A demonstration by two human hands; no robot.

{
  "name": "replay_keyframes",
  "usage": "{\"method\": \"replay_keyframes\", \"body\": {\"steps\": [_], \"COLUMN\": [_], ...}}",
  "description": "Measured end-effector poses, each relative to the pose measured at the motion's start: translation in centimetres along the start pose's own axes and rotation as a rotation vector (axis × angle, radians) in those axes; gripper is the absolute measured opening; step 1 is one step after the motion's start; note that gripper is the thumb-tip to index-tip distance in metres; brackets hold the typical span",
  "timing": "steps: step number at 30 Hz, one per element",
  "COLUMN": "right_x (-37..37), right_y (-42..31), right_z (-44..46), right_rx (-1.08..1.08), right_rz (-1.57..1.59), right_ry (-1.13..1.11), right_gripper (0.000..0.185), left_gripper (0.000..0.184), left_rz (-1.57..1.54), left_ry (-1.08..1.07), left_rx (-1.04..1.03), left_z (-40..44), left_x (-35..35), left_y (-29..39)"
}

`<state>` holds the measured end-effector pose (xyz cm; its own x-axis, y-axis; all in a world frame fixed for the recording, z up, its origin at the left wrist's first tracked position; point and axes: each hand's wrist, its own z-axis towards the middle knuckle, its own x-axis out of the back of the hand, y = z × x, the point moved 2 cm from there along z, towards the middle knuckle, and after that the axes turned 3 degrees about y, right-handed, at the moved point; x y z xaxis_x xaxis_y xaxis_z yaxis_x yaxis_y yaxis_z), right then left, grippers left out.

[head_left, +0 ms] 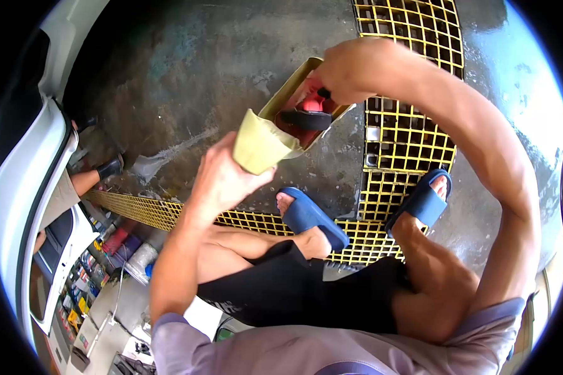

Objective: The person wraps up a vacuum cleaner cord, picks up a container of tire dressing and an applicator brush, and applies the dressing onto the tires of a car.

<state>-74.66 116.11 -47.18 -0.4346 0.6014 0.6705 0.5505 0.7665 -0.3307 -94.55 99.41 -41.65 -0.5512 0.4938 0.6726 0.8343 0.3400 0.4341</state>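
My left hand (222,178) is closed around the lower end of a pale yellow, open-topped container (264,142) with a ragged cut edge. Inside it lies a red object with a rounded black part (305,119), its kind unclear. My right hand (350,72) reaches over the container's far end with curled fingers, at the red-and-black object. Its fingertips are partly hidden, and the grip looks closed on that object. The container is tilted and held above the floor, in front of my knees.
Yellow grating (410,134) runs through the dark wet floor (187,81). My feet in blue sandals (313,215) stand by it. At the left are an open white car door (44,162), another person's leg (86,181) and a cluttered area of bottles and tools (84,287).
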Motion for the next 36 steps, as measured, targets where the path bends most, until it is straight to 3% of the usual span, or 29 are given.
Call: {"method": "replay_keyframes", "body": {"steps": [1,2,4,7,11,13,15,21,22,23,24,25,26,28,33,34,35,36], "right_x": [0.8,1.6,1.4,-1.6,-5.0,-7.8,-9.6,-8.7,-8.0,-8.0,-5.6,-5.9,-5.6,-6.3,-10.0,-12.6,-12.5,-12.2], "right_y": [1.4,2.5,4.4,8.3,8.7,9.5,10.3,8.7,7.6,6.8,4.9,4.2,2.7,1.7,5.7,7.0,7.3,6.6], "right_z": [-1.6,-3.3,-6.1,-9.7,-12.1,-13.1,-15.3,-19.6,-19.9,-19.9,-20.3,-19.9,-19.8,-18.7,-17.8,-16.8,-17.0,-17.2], "right_rx": [-0.235,-0.267,-0.26,-0.34,-0.42,-0.409,-0.42,-0.447,-0.427,-0.312,-0.374,-0.328,-0.422,-0.44,-0.217,-0.093,-0.075,-0.026], "right_rz": [0.326,0.373,0.466,0.577,0.807,0.934,1.045,0.892,0.885,0.685,0.681,0.606,0.369,0.215,0.716,0.9,1.323,1.518], "right_ry": [-0.159,-0.164,-0.213,-0.219,-0.23,-0.205,-0.163,0.007,0.116,0.332,0.286,0.4,0.424,0.318,0.357,0.476,0.22,0.301], "right_gripper": [0.032,0.036,0.04,0.046,0.049,0.048,0.045,0.046,0.046,0.046,0.046,0.046,0.042,0.05,0.057,0.058,0.055,0.054], "left_gripper": [0.052,0.051,0.05,0.048,0.052,0.043,0.042,0.047,0.047,0.045,0.043,0.044,0.045,0.047,0.047,0.046,0.045,0.046], "left_rz": [-0.035,-0.032,-0.027,0.001,0.053,0.031,0.078,0.0,0.024,0.054,0.103,0.054,0.053,-0.023,0.066,0.064,0.065,0.064], "left_ry": [-0.029,-0.028,-0.079,0.107,0.133,0.081,0.084,0.121,0.143,0.158,0.101,0.07,0.057,0.076,0.029,0.04,0.046,0.023], "left_rx": [0.01,0.001,-0.011,-0.26,-0.249,-0.121,-0.168,-0.235,-0.277,-0.286,-0.187,-0.153,-0.16,-0.192,-0.166,-0.175,-0.189,-0.167], "left_z": [0.9,1.6,3.2,5.9,8.3,9.3,9.2,9.2,9.3,9.2,8.6,8.4,8.0,8.2,8.5,8.2,8.2,8.2], "left_x": [-0.2,-0.4,-0.6,0.7,1.1,1.5,1.6,0.6,0.6,0.8,1.7,2.1,2.6,2.1,2.6,2.7,2.8,2.8], "left_y": [-1.1,-2.0,-2.4,-1.2,0.4,0.4,1.3,0.1,0.3,0.7,2.3,2.6,2.9,1.9,2.2,2.2,2.4,2.1]}}
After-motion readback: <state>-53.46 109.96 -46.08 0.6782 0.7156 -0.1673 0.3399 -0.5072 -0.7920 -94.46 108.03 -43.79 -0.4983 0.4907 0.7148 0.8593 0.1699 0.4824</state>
